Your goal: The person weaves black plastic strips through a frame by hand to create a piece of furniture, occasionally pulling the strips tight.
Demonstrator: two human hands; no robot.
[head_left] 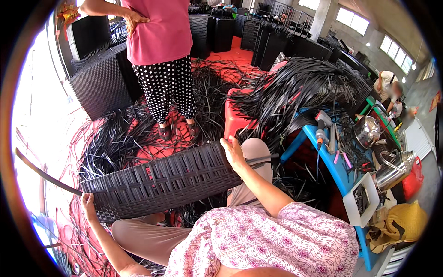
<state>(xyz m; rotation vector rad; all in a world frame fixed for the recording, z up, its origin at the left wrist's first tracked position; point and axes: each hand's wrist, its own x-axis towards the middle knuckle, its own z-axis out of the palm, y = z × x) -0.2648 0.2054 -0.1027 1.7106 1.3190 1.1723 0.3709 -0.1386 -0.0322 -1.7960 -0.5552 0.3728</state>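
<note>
Left grip (88,206) looks pinched down on the lower-left end of a black woven panel (161,182), though I honestly can't tell if the fingers have just its edge or the strip there too. Right grip (235,154) sits against the other end, up by the top corner; can't tell if it's really clamped or just pressing.

So the panel's right between the two, out in front of the torso and over the bent legs (150,228). Can't see how much weight the legs take, if any. Its long axis runs basically hand to hand, slanting up toward the right, so from the left grip it stretches off rightward and away from the body.

What matters most here imo is that dark strip (48,177) poking out past the left end. It heads up and left, away from the panel, and meets it just beside the left fingertips. Left is clearly the nearer hand; right's a whole panel length off. Loose strips (117,145) are heaped on the floor beyond the far edge.
</note>
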